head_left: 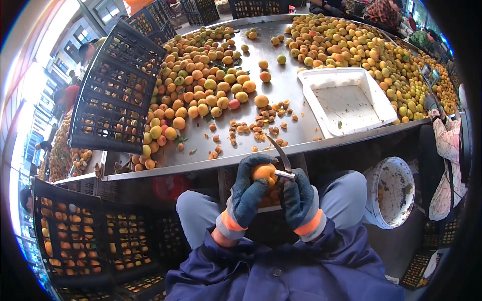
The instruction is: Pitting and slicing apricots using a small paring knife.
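Note:
In a dark knitted glove with an orange and grey cuff, my left hand (248,193) is closed round an orange apricot (262,172). My gloved right hand (299,198) grips a small curved knife (282,155); its blade points up and away while its metal collar lies beside the fruit. Both hands are close together above my lap, just short of the metal table (221,161). More orange fruit shows below and between the hands, partly hidden by them. Brown apricot pits (261,120) lie scattered on the table beyond.
Piles of apricots (201,80) cover the table's left and right. A white tray (346,103) sits right of the pits. A black crate (115,90) tilts at the left; filled crates (75,236) stand below. A white bucket (394,193) is by my right knee. Other people work around the table.

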Motion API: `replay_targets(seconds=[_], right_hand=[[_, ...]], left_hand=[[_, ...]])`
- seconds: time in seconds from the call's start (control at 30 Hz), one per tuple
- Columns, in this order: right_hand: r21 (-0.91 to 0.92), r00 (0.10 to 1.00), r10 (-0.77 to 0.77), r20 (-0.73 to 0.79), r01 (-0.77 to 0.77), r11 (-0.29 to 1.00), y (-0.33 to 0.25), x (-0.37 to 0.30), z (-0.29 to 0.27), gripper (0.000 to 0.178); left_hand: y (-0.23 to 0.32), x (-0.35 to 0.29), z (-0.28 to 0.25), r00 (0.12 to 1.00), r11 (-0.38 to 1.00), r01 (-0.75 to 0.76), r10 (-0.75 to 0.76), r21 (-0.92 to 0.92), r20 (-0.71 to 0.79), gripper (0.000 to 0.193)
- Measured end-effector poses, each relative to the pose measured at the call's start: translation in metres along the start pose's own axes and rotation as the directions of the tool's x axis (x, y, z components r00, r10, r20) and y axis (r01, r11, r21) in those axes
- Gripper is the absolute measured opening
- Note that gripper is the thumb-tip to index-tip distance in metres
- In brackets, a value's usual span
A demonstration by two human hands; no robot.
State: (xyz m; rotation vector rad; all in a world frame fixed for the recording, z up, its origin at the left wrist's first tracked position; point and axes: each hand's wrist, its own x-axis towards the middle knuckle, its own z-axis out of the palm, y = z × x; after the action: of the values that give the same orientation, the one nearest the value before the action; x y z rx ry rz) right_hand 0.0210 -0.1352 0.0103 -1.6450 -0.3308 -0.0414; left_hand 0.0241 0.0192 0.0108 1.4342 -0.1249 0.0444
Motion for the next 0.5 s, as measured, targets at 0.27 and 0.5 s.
replay_targets(seconds=[0.27, 0.5], right_hand=[[-0.188, 0.996, -0.085, -0.001, 0.083, 0.979, 0.008, -0.008, 0.003, 0.017], [-0.343, 0.994, -0.111, 0.008, 0.107, 0.933, 0.01, -0.013, 0.0, 0.015]], left_hand=[[-0.007, -0.012, 0.009, 0.998, 0.997, -0.051, 0.049, -0.05, -0.034, 0.04], [-0.002, -0.017, 0.02, 0.974, 0.947, -0.156, 0.194, 0.28, -0.114, 0.039]])
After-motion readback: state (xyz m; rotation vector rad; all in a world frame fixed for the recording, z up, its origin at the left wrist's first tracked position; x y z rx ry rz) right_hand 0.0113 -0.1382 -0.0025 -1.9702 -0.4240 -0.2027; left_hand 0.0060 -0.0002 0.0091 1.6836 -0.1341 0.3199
